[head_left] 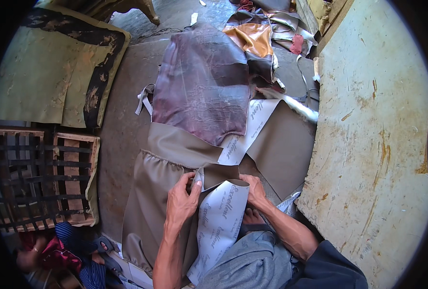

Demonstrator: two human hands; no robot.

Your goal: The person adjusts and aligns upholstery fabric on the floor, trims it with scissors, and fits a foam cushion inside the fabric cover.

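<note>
Low in the middle, my left hand [182, 197] pinches an edge of brown faux leather [156, 212], its pale underside turned up at the thumb. To its right, my right hand [254, 190] grips a folded-over strip of the same material, and its fingertips are partly hidden behind the fold. The strip's white printed backing [223, 214] faces up and hangs toward my lap. A gathered seam runs across the brown piece left of my hands. Beyond it lies a worn, cracked maroon leather cover [199, 82], overlapping the brown material. A flat brown sheet [286, 144] spreads to the right.
A greenish panel [35, 72] and a wooden frame with black webbing [72, 178] stand at left. Along the right runs a large pale, stained board [368, 120]. Leather scraps [252, 38] lie at the far end. Another person [72, 250] sits at lower left.
</note>
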